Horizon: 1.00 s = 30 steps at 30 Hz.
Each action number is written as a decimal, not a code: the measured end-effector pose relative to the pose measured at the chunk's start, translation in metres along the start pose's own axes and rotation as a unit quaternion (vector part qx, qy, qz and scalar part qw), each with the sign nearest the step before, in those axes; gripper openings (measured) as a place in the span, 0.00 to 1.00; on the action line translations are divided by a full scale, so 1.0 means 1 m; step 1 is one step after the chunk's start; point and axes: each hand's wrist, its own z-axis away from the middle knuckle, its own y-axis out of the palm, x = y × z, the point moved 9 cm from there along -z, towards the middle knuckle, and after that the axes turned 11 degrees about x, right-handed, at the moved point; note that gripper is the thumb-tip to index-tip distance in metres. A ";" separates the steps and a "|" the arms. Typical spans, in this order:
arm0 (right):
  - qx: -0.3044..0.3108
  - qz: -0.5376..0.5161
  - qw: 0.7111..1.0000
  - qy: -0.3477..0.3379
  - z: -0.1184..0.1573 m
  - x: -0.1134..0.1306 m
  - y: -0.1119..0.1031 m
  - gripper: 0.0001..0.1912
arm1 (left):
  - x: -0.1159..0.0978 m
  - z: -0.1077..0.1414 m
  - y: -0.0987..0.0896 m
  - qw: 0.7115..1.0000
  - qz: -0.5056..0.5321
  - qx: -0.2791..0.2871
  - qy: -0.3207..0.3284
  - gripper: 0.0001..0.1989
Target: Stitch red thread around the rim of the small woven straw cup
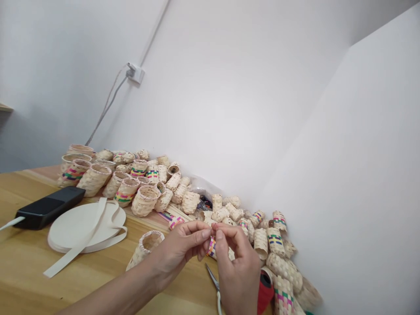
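Observation:
My left hand (183, 247) and my right hand (236, 267) meet fingertip to fingertip above the table. Each has thumb and index finger pinched together, and whatever lies between them is too small to make out. Just beyond the fingers, a piece of woven basketwork with orange and purple strips (211, 247) shows in part. A small woven basket (151, 241) stands left of my left forearm, partly covered by it. Scissors (213, 278) lie under my hands, their handles partly behind my right hand. A red spool of thread (265, 294) peeks out right of that hand.
Many small woven baskets (144, 200) are heaped along the wall, reaching down the right side (284, 262). At left are a roll of cream ribbon (75, 229) with a loose end and a black device (50, 205) with a white cable. A wall socket (136, 74) holds plugged cords.

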 end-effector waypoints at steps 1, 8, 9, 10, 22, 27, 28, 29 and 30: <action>-0.003 -0.001 1.000 0.001 0.000 0.000 0.000 0.09 | 0.000 0.000 0.000 1.000 0.000 -0.001 0.000 0.14; -0.003 -0.015 1.000 0.014 0.000 -0.001 0.000 0.09 | 0.000 -0.001 0.000 1.000 0.001 0.001 0.001 0.14; -0.007 -0.018 1.000 0.017 0.000 -0.002 0.000 0.09 | 0.001 -0.001 0.000 1.000 0.002 0.001 0.000 0.14; -0.007 -0.018 1.000 0.018 0.000 -0.002 0.000 0.09 | 0.001 0.000 0.000 1.000 0.003 0.000 -0.001 0.14; -0.002 0.003 1.000 0.002 -0.001 0.001 -0.002 0.09 | -0.001 0.000 -0.001 1.000 -0.007 -0.008 0.002 0.14; -0.011 0.012 1.000 -0.008 -0.002 0.005 -0.004 0.10 | -0.001 0.001 -0.001 1.000 -0.001 -0.007 0.005 0.14; -0.009 0.013 1.000 -0.007 -0.001 0.004 -0.004 0.09 | -0.001 0.001 -0.001 1.000 0.000 -0.006 0.006 0.14; -0.007 0.012 1.000 -0.004 -0.001 0.004 -0.004 0.09 | -0.001 0.001 -0.001 1.000 0.000 -0.006 0.006 0.14; -0.006 0.012 1.000 -0.001 -0.001 0.003 -0.003 0.09 | -0.001 0.001 -0.001 1.000 0.000 -0.007 0.006 0.14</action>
